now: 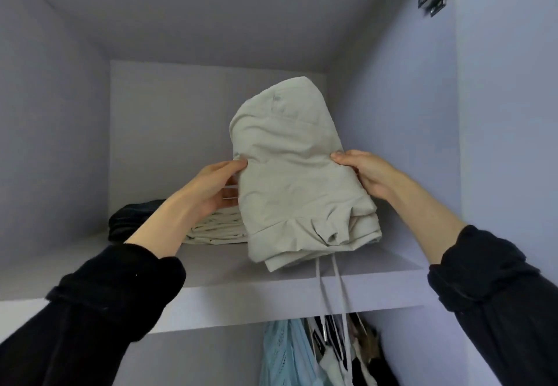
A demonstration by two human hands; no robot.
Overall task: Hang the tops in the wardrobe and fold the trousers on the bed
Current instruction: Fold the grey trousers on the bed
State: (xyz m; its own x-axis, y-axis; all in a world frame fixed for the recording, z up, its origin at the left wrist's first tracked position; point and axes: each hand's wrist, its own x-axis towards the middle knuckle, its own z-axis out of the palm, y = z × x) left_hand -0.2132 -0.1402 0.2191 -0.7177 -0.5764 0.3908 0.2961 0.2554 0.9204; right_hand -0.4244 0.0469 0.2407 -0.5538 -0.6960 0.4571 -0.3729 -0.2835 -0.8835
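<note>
Seen at the upper wardrobe shelf (302, 283), mid-stowing: a folded pair of pale beige cotton trousers (296, 180), clamped between two hands and poised just above the white board, two drawstrings dangling past its front edge.

Left hand (211, 189), thumb pressed on the bundle's left edge, fingers tucked behind. Behind and below those fingers, one folded cream garment (217, 228); farther left, one crumpled dark garment (133, 216).

Right hand (362, 174), thumb on the bundle's right edge, other fingers hidden beneath.

Judged next: lowering the bundle flat to the right of the cream stack, then letting go with both hands.

Below the shelf, under the right fingers, several hung tops (317, 352), number unclear; one pale blue.
</note>
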